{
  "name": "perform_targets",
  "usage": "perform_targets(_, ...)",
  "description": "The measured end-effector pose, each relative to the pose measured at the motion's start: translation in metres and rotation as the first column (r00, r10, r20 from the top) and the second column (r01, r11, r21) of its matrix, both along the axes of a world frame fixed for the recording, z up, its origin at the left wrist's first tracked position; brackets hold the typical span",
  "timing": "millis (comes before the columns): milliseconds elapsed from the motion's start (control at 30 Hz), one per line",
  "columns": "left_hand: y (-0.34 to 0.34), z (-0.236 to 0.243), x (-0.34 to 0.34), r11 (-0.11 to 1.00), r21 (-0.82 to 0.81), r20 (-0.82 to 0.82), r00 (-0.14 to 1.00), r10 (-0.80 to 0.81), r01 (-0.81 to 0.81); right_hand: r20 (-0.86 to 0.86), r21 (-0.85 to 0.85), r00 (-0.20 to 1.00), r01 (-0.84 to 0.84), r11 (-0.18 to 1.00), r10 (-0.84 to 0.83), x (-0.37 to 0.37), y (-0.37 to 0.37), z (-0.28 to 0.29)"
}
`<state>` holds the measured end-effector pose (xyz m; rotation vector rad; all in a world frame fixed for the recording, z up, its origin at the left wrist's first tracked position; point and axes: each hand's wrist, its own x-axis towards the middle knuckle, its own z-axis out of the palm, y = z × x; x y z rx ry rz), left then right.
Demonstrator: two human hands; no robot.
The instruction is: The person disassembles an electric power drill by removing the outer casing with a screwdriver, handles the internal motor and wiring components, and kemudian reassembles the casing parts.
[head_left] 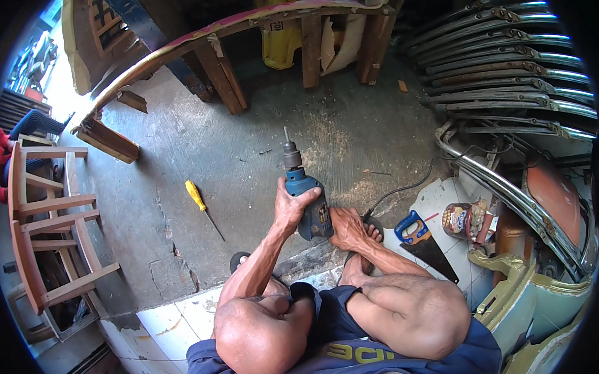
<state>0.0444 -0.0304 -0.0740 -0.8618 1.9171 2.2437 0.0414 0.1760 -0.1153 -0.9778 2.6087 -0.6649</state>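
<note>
A blue and dark power drill [315, 216] is held between my hands above the floor, its chuck and thin bit pointing away from me. My left hand [290, 206] wraps round the front of its body, thumb across the top. My right hand [348, 227] closes round the handle at the right; its fingers are partly hidden. From the handle a black cord [405, 191] runs right. A screwdriver [195, 197] with a yellow handle lies on the floor left of the drill. To the right, a handsaw [428, 248] with a blue handle rests on white tiles.
A curved wooden frame [226, 74] with short legs stands ahead. Stacked metal tube frames [506, 67] fill the far right. A jar [456, 220] stands beyond the saw, near green-gold carved pieces [514, 298]. Wooden chair frames [56, 222] lean at the left.
</note>
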Motion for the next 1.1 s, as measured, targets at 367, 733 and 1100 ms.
perform_targets(367, -0.009, -0.005, 0.011, 0.988, -0.007, -0.099, 0.983, -0.154, 0.155, 0.455, 0.127, 0.889, -0.130, 0.983, 0.059, -0.039, 0.000, 0.026)
perform_targets(733, -0.009, -0.007, 0.003, 0.975, -0.064, -0.127, 0.967, -0.219, 0.212, 0.528, -0.019, 0.844, -0.102, 0.995, 0.097, -0.053, -0.001, 0.011)
perform_targets(1100, -0.006, -0.010, 0.001, 0.968, -0.077, -0.058, 0.968, -0.244, 0.239, 0.225, 0.106, 0.968, 0.086, 0.991, -0.108, -0.019, 0.001, 0.039)
